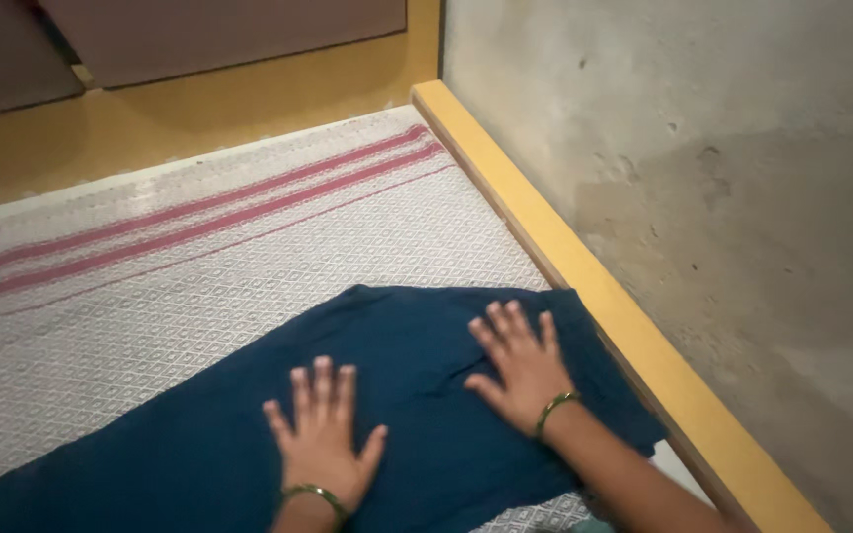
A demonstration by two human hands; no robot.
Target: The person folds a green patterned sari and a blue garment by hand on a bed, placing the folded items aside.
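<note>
A dark blue cloth (407,326) lies spread flat over a white patterned mat (199,286) with pink stripes. My left hand (323,434) rests palm down on the cloth, fingers spread, a green bangle at its wrist. My right hand (517,363) also presses flat on the cloth nearer its right end, fingers apart, with a green bangle too. Neither hand grips anything. The cloth runs off the lower left edge of the view.
A yellow wooden rail (584,286) borders the mat on the right, against a bare grey concrete wall (723,178). Beyond the mat's far edge lie a yellow floor (199,109) and brownish panels (219,30).
</note>
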